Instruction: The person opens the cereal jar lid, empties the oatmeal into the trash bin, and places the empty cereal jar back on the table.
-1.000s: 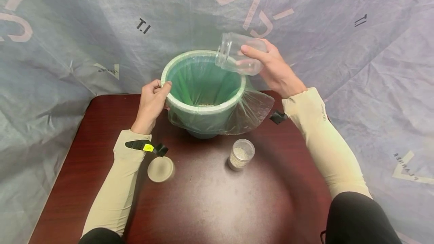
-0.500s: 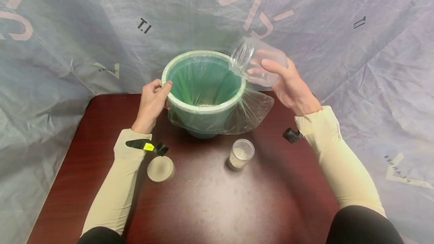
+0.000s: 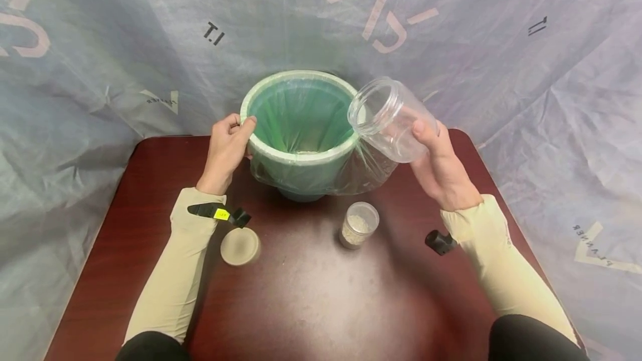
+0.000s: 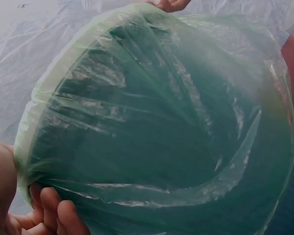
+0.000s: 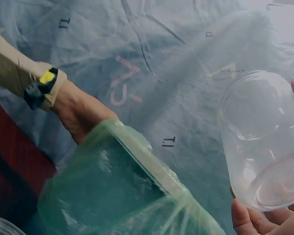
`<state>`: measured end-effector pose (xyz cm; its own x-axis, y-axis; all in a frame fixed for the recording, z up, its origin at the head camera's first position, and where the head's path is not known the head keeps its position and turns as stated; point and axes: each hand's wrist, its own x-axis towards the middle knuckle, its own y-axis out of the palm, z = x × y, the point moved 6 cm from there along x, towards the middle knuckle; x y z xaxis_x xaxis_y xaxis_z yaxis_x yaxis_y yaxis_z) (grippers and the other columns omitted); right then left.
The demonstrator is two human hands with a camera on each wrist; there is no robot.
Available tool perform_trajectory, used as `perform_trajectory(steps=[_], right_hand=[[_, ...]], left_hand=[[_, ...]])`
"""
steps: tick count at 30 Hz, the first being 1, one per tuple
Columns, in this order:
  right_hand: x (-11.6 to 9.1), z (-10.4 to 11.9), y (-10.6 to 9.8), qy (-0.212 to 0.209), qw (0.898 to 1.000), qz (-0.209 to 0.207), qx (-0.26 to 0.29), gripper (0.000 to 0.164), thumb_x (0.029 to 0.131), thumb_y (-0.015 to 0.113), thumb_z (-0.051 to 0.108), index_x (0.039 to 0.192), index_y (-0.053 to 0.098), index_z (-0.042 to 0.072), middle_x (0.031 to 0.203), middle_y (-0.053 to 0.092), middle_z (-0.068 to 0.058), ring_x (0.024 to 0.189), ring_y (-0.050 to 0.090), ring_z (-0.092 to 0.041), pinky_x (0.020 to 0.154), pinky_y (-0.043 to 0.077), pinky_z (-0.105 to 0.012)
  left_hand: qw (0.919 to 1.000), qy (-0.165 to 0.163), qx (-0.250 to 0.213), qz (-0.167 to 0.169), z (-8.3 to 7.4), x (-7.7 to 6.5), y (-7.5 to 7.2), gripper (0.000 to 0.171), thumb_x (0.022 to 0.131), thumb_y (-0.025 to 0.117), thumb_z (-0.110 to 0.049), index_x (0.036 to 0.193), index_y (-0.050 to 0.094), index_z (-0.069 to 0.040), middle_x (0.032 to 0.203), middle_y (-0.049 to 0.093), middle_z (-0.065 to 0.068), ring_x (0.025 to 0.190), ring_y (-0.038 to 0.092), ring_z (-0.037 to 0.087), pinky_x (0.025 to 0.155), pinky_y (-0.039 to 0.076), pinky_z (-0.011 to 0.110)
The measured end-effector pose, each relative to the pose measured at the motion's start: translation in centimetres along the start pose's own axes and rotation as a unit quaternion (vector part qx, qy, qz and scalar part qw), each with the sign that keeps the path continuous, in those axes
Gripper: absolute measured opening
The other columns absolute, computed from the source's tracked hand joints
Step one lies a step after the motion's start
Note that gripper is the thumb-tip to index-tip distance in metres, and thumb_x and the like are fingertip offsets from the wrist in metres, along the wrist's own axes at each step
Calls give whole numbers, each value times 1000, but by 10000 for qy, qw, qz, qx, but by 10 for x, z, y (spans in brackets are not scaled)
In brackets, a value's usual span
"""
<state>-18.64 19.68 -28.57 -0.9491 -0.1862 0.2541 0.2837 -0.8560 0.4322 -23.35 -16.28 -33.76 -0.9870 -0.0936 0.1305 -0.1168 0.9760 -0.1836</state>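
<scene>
A green bin (image 3: 301, 155) lined with a thin see-through bag (image 4: 152, 191) stands at the back of the table. My left hand (image 3: 227, 146) grips its rim on the left, thumb on top and fingers beneath, as the left wrist view shows. In my right hand (image 3: 443, 166) is a clear wide-mouthed jar (image 3: 393, 118), tilted with its open mouth up and left, overlapping the bin's right rim in the head view. The jar looks empty and has no lid on it; the right wrist view shows its rounded base (image 5: 262, 127). Some pale grains lie at the bottom inside the bin.
A small clear cup (image 3: 359, 225) with pale grains stands on the dark red table (image 3: 311, 305) in front of the bin. To its left lies a round beige lid (image 3: 241, 247). Grey sheeting (image 3: 170, 32) hangs behind and at both sides.
My right hand has drawn the jar rightward and down from over the bin, turning its mouth from sideways to upward. My left hand stays on the rim.
</scene>
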Motion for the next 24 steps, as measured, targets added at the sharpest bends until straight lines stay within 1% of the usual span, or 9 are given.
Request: perform_trajectory(steps=[4,7,8,11,15,17,20,22,24], right_hand=[[-15,-8,1,44,9998,64,166,61,86,92,26,138,68,6,125,74,-9,113,73,-26,98,57,-33],[-27,-17,4,190,9987,332,332,60,88,90,24,140,65,5,129,74,-11,116,73,-27,97,60,-36],[-31,-20,5,240,9981,438,374,63,89,90,25,142,63,5,131,73,-11,117,73,-27,97,60,-38],[-45,-29,8,338,9948,819,497,65,95,83,22,150,53,4,135,70,-10,122,69,-29,101,59,-50],[-62,-37,14,427,9927,1047,413,63,98,76,20,153,49,7,134,66,-7,123,67,-29,104,56,-58],[-68,-41,17,492,9926,1063,303,62,97,75,20,152,50,9,134,65,-7,123,68,-31,104,57,-55],[-78,-45,24,513,9917,1178,36,59,99,70,17,152,49,6,138,66,-12,123,69,-33,104,57,-50],[-85,-50,28,533,9909,1236,-83,57,99,68,13,152,49,5,138,67,-14,123,70,-32,104,58,-46],[-90,-55,34,533,9902,1276,-181,56,97,67,9,151,51,5,137,69,-13,121,71,-28,102,59,-43]], left_hand=[[10000,-39,-24,-36,-1,-1,-1,32,105,64,-34,87,54,-10,54,37,-10,52,53,20,58,55,33],[9999,-72,-73,-31,-3,-2,-1,30,105,64,-34,89,57,-10,55,40,-9,52,53,20,57,54,31],[9999,-77,-92,-31,-3,-2,-1,29,105,64,-33,90,57,-9,55,41,-9,51,52,19,57,54,31],[9999,-74,-142,10,-4,-2,1,29,106,64,-32,92,59,-7,55,43,-9,51,52,16,56,53,28],[9999,-57,-113,40,-3,-2,3,29,106,64,-32,92,58,-7,55,43,-9,50,52,15,55,52,26],[9999,-41,-106,35,-3,-3,4,31,106,64,-32,90,57,-7,54,42,-10,51,52,14,55,52,26],[9999,-33,-145,47,-2,-4,5,32,106,65,-32,88,55,-7,54,42,-10,51,52,13,55,52,26],[9998,-42,-170,51,-3,-6,5,33,105,65,-32,87,54,-6,54,42,-10,51,52,13,55,51,26],[9998,-44,-186,56,-3,-6,5,33,105,65,-31,87,54,-7,54,42,-10,51,52,13,55,51,26]])
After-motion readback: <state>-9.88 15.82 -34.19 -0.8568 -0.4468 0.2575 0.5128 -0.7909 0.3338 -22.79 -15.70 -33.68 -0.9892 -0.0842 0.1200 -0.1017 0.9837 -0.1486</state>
